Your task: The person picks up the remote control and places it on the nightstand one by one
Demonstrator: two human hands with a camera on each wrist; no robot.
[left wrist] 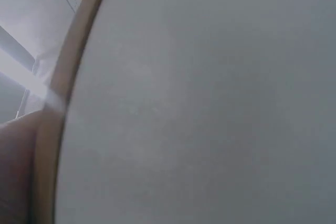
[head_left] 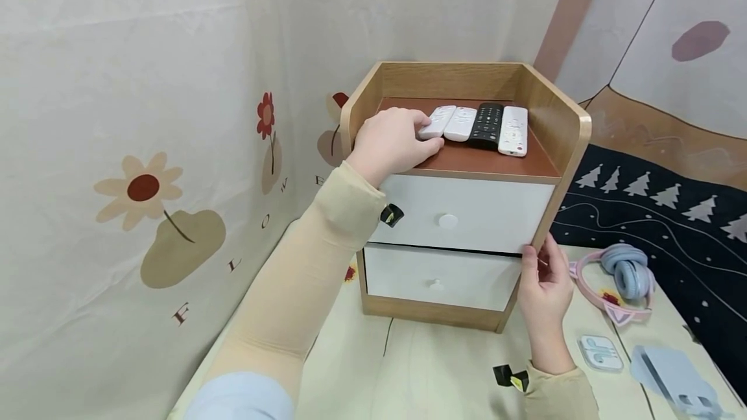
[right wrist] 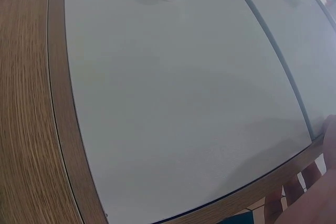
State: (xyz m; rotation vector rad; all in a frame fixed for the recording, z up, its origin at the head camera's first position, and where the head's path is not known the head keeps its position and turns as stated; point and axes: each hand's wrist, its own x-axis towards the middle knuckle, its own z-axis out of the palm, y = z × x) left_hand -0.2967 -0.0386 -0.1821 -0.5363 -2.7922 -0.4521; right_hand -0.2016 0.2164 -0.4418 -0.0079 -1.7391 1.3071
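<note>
A small wooden cabinet (head_left: 461, 317) with two white drawers stands upright. On its brown top shelf, several remote controls lie side by side. My left hand (head_left: 392, 141) is at the left end of that row, thumb and a fingertip at the near end of a white remote control (head_left: 439, 120); its other fingers are mostly hidden. Beside that one lie another white remote (head_left: 460, 124), a black remote (head_left: 487, 125) and a longer white remote (head_left: 513, 131). Lower down, my right hand (head_left: 546, 287) grips the cabinet's right side edge, thumb in front and fingers round the side.
Pink and blue cat-ear headphones (head_left: 627, 277) lie right of the cabinet. Nearer are a small clear case with earphones (head_left: 600, 352) and a light blue flat item (head_left: 677, 374). A patterned cloth (head_left: 146, 50) hangs close on the left. Raised wooden sides (head_left: 554, 105) border the shelf.
</note>
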